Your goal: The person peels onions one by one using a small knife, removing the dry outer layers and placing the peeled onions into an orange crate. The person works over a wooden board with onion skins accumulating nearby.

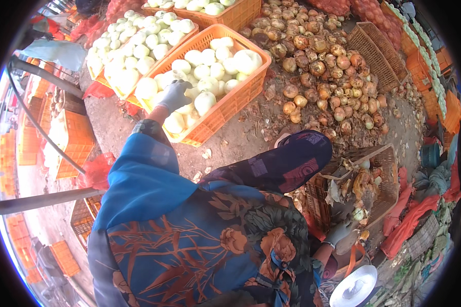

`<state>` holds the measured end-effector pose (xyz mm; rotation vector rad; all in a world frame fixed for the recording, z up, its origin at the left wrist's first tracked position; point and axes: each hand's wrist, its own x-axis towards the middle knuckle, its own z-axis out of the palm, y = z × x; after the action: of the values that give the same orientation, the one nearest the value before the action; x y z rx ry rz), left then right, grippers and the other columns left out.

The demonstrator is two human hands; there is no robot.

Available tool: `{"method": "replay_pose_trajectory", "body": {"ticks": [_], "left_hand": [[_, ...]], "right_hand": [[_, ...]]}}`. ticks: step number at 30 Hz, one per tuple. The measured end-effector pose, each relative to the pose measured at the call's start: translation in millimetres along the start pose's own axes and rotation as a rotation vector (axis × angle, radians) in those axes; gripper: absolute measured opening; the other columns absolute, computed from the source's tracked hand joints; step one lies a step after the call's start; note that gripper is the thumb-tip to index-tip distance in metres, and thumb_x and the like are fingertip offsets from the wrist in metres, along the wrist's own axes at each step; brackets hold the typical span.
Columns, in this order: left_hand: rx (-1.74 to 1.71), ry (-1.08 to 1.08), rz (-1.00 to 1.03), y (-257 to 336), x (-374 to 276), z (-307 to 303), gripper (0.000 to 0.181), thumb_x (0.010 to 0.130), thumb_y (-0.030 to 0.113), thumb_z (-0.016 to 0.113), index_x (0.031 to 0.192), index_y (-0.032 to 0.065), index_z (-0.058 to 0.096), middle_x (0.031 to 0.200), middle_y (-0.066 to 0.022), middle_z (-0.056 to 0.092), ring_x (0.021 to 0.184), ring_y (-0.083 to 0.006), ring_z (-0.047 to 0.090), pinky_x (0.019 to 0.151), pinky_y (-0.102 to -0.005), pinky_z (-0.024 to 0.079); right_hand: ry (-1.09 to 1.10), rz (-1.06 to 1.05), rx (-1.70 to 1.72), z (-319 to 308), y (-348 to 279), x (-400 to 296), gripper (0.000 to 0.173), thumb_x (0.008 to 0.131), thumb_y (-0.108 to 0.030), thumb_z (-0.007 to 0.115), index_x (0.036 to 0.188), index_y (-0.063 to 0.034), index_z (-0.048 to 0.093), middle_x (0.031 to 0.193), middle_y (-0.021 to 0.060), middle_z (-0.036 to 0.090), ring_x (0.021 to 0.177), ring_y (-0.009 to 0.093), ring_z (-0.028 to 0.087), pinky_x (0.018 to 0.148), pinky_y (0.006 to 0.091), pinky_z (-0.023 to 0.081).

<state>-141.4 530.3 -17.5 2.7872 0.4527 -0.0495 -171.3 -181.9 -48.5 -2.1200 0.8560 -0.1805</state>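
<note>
My left hand (175, 96), in a pale grey glove, rests over peeled white onions (208, 83) in an orange plastic crate (230, 115). Its fingers curve downward slightly apart, and no onion shows in its grasp. My right hand (340, 232), also gloved, is low beside my right hip. It is by the near rim of a worn brown plastic crate (386, 184), below onion tops and loose skins (363, 184). The fingers of that hand blur into the crate's edge, so whatever they hold is hidden.
A heap of unpeeled onions (322, 65) covers the ground ahead. Another crate of peeled onions (138, 50) stands left of the near one. A tilted brown crate (378, 53) lies beyond the heap. Metal poles (48, 201) cross at left. A white round object (354, 286) is at lower right.
</note>
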Motion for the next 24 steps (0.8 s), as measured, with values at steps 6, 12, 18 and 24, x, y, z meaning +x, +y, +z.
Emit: {"method": "replay_pose_trajectory", "body": {"ticks": [6, 12, 18, 24], "left_hand": [[0.089, 0.082, 0.055, 4, 11, 28, 0.037, 0.077, 0.011, 0.059, 0.114, 0.0127, 0.062, 0.111, -0.0114, 0.060, 0.107, -0.0309, 0.055, 0.090, -0.0418, 0.045], [0.149, -0.132, 0.158, 20, 41, 23, 0.035, 0.083, 0.005, 0.052, 0.115, 0.0154, 0.062, 0.104, -0.0123, 0.063, 0.097, -0.0304, 0.061, 0.084, -0.0398, 0.047], [0.234, -0.221, 0.184, 6, 67, 38, 0.028, 0.081, 0.009, 0.055, 0.107, 0.0137, 0.066, 0.087, -0.0162, 0.065, 0.086, -0.0339, 0.062, 0.078, -0.0431, 0.047], [0.217, -0.212, 0.102, 0, 67, 41, 0.019, 0.081, 0.010, 0.057, 0.097, 0.0084, 0.068, 0.086, -0.0160, 0.066, 0.081, -0.0322, 0.063, 0.074, -0.0407, 0.048]], "right_hand": [[0.072, -0.131, 0.105, 7, 37, 7, 0.045, 0.097, -0.032, 0.041, 0.117, 0.0035, 0.061, 0.108, 0.0164, 0.065, 0.089, 0.025, 0.062, 0.077, 0.0339, 0.049], [0.111, -0.125, 0.025, 2, 40, -1, 0.045, 0.097, -0.033, 0.041, 0.115, 0.0039, 0.061, 0.110, 0.0159, 0.065, 0.095, 0.024, 0.062, 0.079, 0.0328, 0.049], [0.086, 0.035, 0.226, 10, 17, -17, 0.037, 0.098, -0.031, 0.044, 0.114, -0.0028, 0.062, 0.072, 0.0018, 0.049, 0.054, 0.011, 0.041, 0.046, 0.0257, 0.031], [0.014, 0.110, 0.151, 10, 4, -21, 0.039, 0.098, -0.029, 0.043, 0.117, 0.0010, 0.061, 0.086, 0.0080, 0.063, 0.062, 0.016, 0.052, 0.058, 0.0293, 0.043]]}}
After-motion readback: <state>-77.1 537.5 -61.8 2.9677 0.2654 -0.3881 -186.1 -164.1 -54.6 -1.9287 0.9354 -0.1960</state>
